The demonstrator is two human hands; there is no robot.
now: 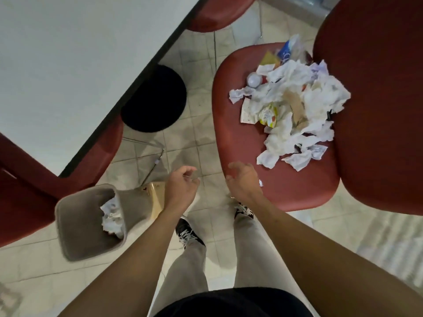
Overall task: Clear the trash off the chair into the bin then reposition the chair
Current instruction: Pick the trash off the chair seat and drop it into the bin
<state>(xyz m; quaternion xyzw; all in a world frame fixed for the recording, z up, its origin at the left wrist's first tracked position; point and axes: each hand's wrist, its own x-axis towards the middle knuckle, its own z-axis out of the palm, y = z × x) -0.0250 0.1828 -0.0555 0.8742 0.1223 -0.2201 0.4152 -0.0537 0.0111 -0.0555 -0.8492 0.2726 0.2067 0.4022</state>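
A red chair (240, 138) stands at the right with a heap of crumpled white tissues and wrappers (295, 106) on its seat; a small white ball (254, 80) and a blue packet (287, 50) lie at the heap's far side. A grey bin (75, 229) sits on the floor at the lower left with crumpled paper (112, 216) inside. My left hand (180, 188) hovers between bin and chair, fingers loosely curled, holding nothing. My right hand (242, 181) is over the seat's near edge, fingers apart, empty.
A white table (68, 65) with a dark edge fills the upper left. Two more red chairs (27, 197) (217, 12) are tucked at it. A black round base (153, 99) stands under the table. My feet (187, 232) are on the tiled floor.
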